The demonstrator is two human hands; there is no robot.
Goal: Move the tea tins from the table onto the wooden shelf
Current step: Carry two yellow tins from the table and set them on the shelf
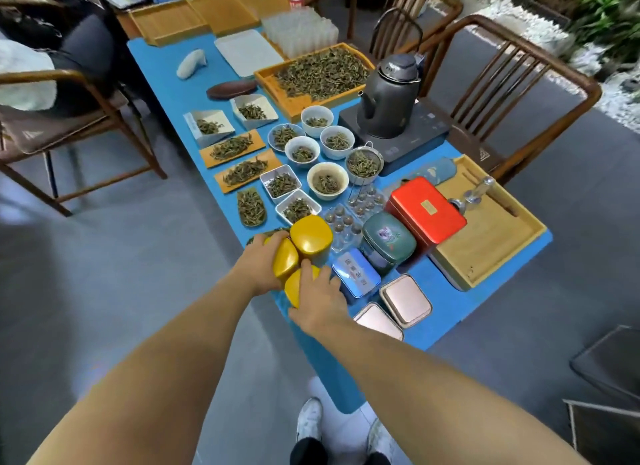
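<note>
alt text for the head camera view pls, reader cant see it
Seen from above, a person's left hand and right hand grip a cluster of three yellow tea tins at the near end of a blue table. Beside them sit green, red, blue and pink tins; beyond are dishes of loose tea and a dark kettle.

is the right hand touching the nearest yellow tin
Touching. The head view shows the right hand lying on the nearest yellow tin, its fingers curled over the top.

Single head-worn view, forward and down, close above the blue table [433, 291].
</note>
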